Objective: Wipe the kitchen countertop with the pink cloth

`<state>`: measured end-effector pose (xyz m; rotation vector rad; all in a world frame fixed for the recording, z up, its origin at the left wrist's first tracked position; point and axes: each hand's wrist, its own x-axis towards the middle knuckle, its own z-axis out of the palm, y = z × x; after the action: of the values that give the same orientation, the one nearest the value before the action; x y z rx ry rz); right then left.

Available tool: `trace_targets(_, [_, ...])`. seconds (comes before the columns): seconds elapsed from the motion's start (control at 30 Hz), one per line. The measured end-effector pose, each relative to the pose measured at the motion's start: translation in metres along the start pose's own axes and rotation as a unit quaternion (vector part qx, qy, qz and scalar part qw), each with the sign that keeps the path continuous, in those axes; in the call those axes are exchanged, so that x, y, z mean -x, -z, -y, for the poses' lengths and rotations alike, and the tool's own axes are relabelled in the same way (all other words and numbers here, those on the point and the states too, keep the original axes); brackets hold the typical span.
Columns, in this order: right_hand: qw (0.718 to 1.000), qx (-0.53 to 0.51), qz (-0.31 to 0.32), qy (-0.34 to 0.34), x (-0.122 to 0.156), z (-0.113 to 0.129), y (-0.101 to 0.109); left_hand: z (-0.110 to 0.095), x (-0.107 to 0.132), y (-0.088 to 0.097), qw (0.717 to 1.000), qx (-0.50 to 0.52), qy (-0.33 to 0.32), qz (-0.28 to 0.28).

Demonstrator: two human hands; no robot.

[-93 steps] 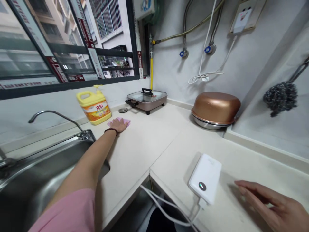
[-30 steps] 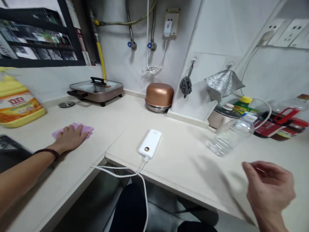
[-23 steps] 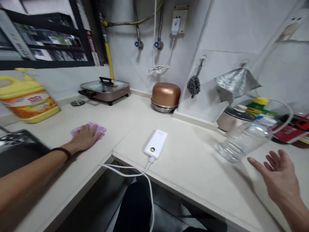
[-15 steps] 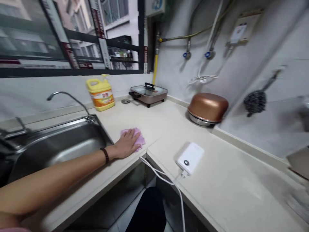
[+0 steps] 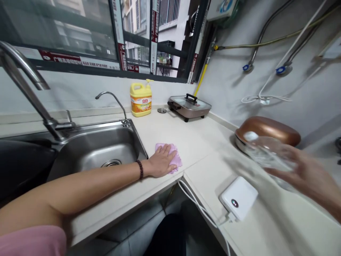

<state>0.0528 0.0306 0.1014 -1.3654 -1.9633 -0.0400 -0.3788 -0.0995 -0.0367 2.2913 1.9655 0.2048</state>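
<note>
My left hand [image 5: 162, 161] lies flat with fingers spread on a pink cloth [image 5: 176, 161], pressing it to the pale countertop [image 5: 149, 133] just right of the sink. At the right, my right hand [image 5: 303, 170] is wrapped round a clear plastic bottle [image 5: 271, 156] with a white cap; both are smeared by motion. The bottle is tilted above the counter, its cap end pointing left, in front of an upturned copper-coloured pot [image 5: 269, 129]. Below the bottle, a white power bank [image 5: 241, 197] with a cable plugged in rests on the counter.
A steel sink [image 5: 140, 142] with a large tap [image 5: 50, 121] and a thin spout [image 5: 117, 101] is at the left. Behind stand a yellow detergent jug [image 5: 141, 101] and a lidded electric pan [image 5: 188, 108]. The white cable [image 5: 195, 202] hangs over the counter's inner corner.
My right hand has come into view at the right, holding the clear bottle. My left hand stays flat on the cloth. The view has turned left, showing more of the sink and tap.
</note>
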Motion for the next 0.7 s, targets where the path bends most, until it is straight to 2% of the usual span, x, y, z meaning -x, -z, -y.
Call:
trace_targets(0.03, [0.995, 0.039, 0.055, 0.069, -0.016, 0.016, -0.019, 0.000, 0.000, 0.000, 1.000, 0.003, 0.000, 0.001])
trace_targets(0.1, [0.976, 0.116, 0.104, 0.152, -0.039, 0.055, -0.056, 0.001, 0.000, 0.000, 1.000, 0.010, -0.001, -0.001])
trace_targets(0.23, [0.946, 0.235, 0.129, 0.184, -0.049, 0.126, -0.111, 0.002, 0.000, 0.001, 1.000, 0.023, -0.006, -0.006])
trace_targets(0.33, [0.944, 0.240, 0.127, 0.190, -0.043, 0.147, -0.131, 0.002, 0.001, 0.000, 1.000, 0.031, -0.004, -0.002])
trace_targets(0.47, [0.966, 0.162, 0.114, 0.164, -0.040, 0.136, -0.135, 0.004, -0.001, -0.006, 0.999, 0.029, -0.013, -0.016])
trace_targets(0.57, [0.989, 0.034, 0.095, 0.104, -0.039, 0.113, -0.123, 0.016, -0.014, -0.009, 0.999, 0.025, 0.003, -0.031])
trace_targets(0.63, [0.994, -0.054, 0.071, 0.054, -0.035, 0.090, -0.107, 0.034, -0.029, -0.006, 0.996, 0.020, 0.056, -0.061])
trace_targets(0.7, [0.993, -0.104, 0.035, 0.032, -0.026, 0.060, -0.084, 0.062, -0.049, 0.002, 0.985, 0.009, 0.146, -0.096])
